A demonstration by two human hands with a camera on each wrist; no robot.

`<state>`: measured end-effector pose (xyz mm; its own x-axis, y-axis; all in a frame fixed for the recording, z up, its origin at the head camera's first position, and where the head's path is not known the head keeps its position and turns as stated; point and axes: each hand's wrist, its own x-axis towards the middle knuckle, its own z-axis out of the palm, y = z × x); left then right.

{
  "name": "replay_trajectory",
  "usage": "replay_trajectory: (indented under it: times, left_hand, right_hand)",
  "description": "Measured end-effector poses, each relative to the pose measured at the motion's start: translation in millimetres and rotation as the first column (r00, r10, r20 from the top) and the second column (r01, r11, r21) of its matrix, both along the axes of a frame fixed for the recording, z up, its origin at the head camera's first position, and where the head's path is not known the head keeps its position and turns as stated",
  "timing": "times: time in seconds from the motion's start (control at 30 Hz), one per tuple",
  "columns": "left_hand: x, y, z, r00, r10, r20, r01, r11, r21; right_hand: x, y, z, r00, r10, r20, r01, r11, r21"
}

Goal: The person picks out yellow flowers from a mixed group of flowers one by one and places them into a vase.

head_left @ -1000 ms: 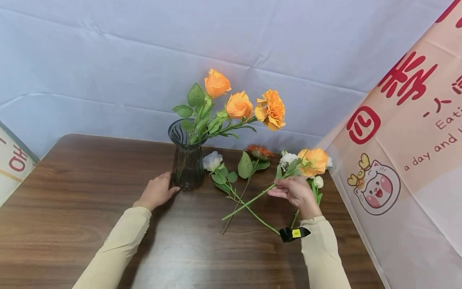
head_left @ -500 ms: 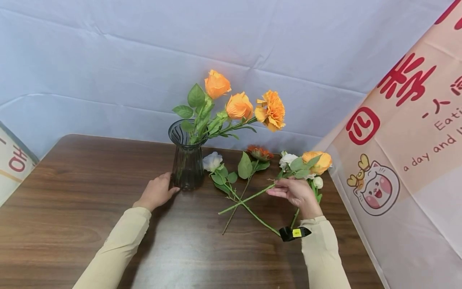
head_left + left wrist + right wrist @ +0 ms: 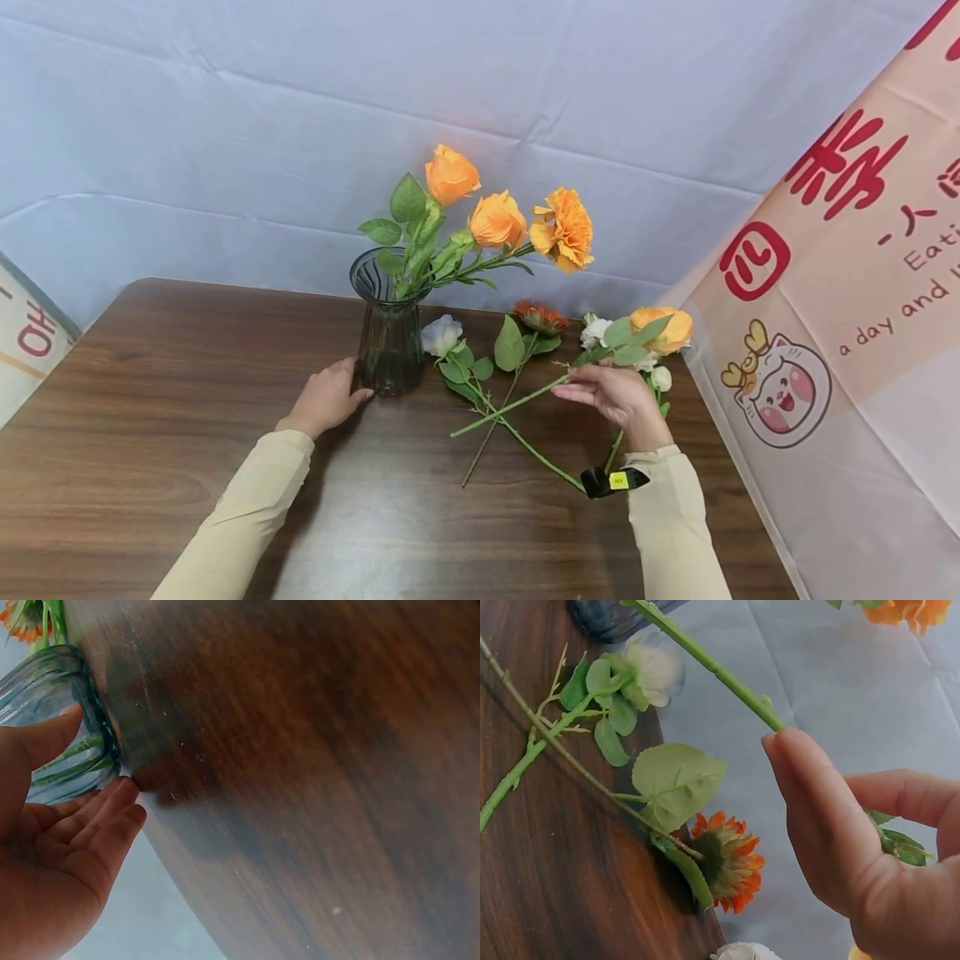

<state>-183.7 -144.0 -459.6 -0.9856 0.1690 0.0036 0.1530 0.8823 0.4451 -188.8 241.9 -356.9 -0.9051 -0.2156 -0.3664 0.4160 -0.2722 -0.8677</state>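
Orange rose (image 3: 662,328) in right hand (image 3: 617,395)

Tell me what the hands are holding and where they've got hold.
The right hand pinches the orange rose mid-stem. The left hand rests against the glass vase near its base.

Staged tabletop set, wooden table (image 3: 150,417), draped backdrop sheet (image 3: 225,125), printed banner (image 3: 847,275)

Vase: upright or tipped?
Upright. The vase stands on its base on the table, three orange flowers in it, left hand touching.
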Motion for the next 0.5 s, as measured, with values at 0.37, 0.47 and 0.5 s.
replay_trajectory:
  times: [0.37, 0.47, 0.5]
  left_hand:
    - [-0.2, -0.4, -0.7, 1.000, 0.002, 0.004, -0.002, 1.000, -0.003]
    - [0.2, -0.2, -0.8, 1.000, 0.001, 0.000, -0.001, 1.000, -0.003]
    - [0.2, -0.4, -0.9, 1.000, 0.002, 0.002, -0.002, 1.000, -0.003]
  right_hand:
    - [-5.5, -9.9, 19.1, 1.000, 0.018, -0.015, -0.019, 0.999, -0.044]
    - [-8.1, -12.4, 24.9, 0.999, 0.038, -0.026, -0.039, 0.998, -0.056]
    - [-8.8, -13.3, 27.0, 0.999, 0.044, -0.030, -0.045, 0.997, -0.056]
